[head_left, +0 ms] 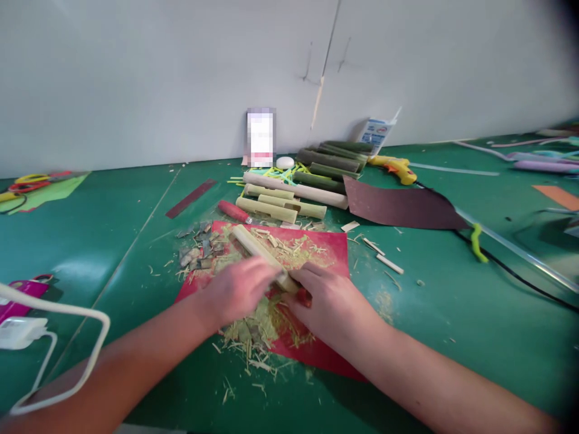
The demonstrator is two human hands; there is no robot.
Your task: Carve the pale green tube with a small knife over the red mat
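A pale peeled bamboo tube (pixel 259 247) slants over a red sheet (pixel 332 250), its near end by my fingers. My right hand (pixel 323 295) is closed around that near end, and a bit of red shows beneath the fingers. Across the tube's left side lies my left hand (pixel 244 286), blurred, with its fingers curled at the tube; what they pinch is hard to see. Shavings (pixel 253 325) and dark bark scraps (pixel 199 250) cover much of the sheet. Just behind it rests a red-handled tool (pixel 234 211).
Several bamboo pieces (pixel 280 208) lie behind the sheet, beside brown sandpaper (pixel 398 205). A yellow glue gun (pixel 395 169) trails a black cord to the right. A phone (pixel 261 137) leans on the wall. A white cable (pixel 97 313) loops over my left forearm.
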